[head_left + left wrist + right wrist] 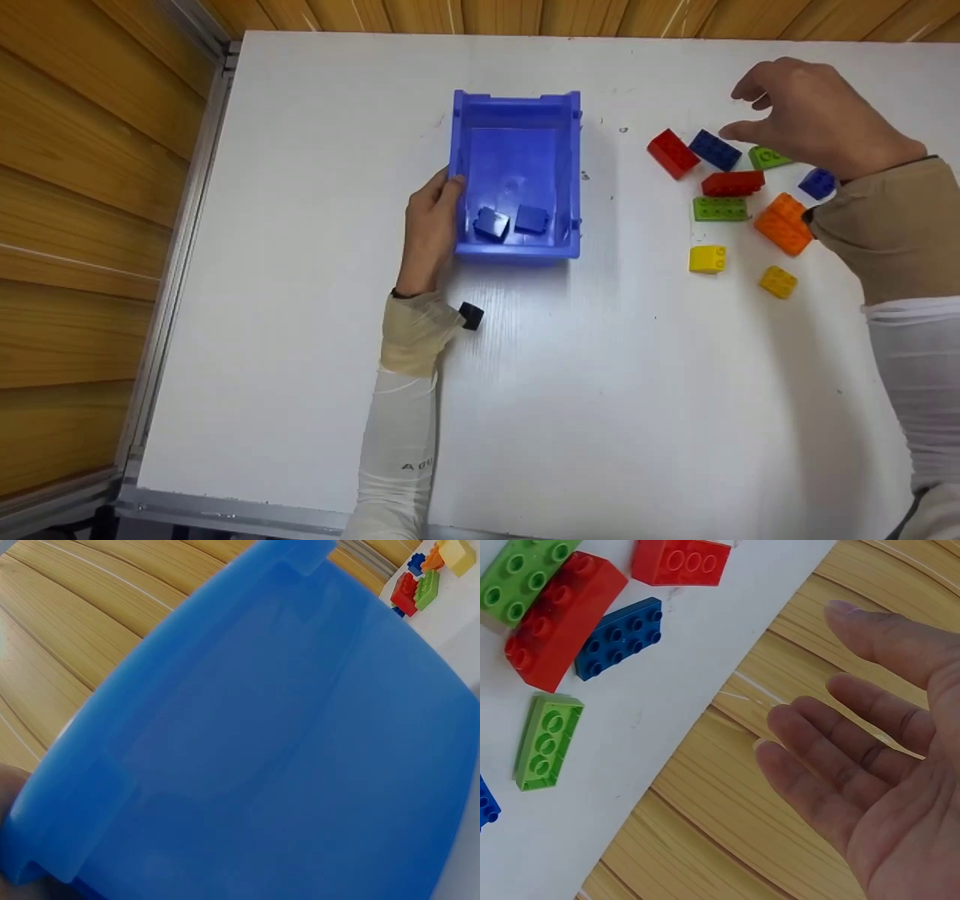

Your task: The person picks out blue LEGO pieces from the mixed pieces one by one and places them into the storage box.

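My left hand (431, 229) grips the left wall of a blue plastic bin (574, 176), thumb over the rim. Two dark blue toy bricks (532, 220) lie inside, near the bin's front end. The bin's outer wall (262, 727) fills most of the left wrist view. At the upper right, my right hand (814, 112) hovers over the far side of a loose group of bricks, holding nothing; its fingers are loosely bent and apart in the right wrist view. Nearest to it are a long blue brick (715, 150) and a light green brick (768, 157).
Around the right forearm lie red bricks (673, 154), a green brick (720, 209), an orange brick (784, 223), yellow bricks (707, 259) and a small blue brick (817, 183). The white table (300, 225) ends at wood-look panels (502, 16) behind and on the left.
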`<state>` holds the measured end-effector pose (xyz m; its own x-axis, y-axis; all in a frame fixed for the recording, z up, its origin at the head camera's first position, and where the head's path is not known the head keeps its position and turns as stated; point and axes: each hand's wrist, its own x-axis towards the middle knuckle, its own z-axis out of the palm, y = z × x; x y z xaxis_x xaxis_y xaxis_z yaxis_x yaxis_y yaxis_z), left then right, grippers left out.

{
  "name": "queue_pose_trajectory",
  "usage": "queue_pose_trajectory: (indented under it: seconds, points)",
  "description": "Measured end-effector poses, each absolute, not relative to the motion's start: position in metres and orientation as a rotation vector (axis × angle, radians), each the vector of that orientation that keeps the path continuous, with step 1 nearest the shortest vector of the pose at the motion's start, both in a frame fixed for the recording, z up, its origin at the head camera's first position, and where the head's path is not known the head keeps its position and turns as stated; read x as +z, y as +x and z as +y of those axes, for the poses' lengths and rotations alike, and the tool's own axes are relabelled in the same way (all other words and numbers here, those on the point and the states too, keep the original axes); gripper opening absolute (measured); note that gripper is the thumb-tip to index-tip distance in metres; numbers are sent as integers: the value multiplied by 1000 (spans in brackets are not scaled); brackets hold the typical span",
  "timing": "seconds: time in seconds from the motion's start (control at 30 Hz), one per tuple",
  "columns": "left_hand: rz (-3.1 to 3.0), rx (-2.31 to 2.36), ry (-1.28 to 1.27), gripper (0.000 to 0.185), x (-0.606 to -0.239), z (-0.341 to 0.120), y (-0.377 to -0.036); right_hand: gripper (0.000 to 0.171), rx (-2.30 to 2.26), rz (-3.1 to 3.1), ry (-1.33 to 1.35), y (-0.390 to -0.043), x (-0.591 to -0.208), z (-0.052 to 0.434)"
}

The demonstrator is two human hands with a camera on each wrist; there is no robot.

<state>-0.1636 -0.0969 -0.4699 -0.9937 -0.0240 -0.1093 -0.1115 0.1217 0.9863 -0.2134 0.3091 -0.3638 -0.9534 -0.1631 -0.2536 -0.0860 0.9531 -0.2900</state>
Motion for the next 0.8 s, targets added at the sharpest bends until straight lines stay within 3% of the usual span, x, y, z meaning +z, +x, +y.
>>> queue_pose_trajectory:
  seconds: [0.8]
  points:
    - [2326, 1999, -156, 43, -470, -98, -164, 50, -421, 2776, -159, -222, -388, 326]
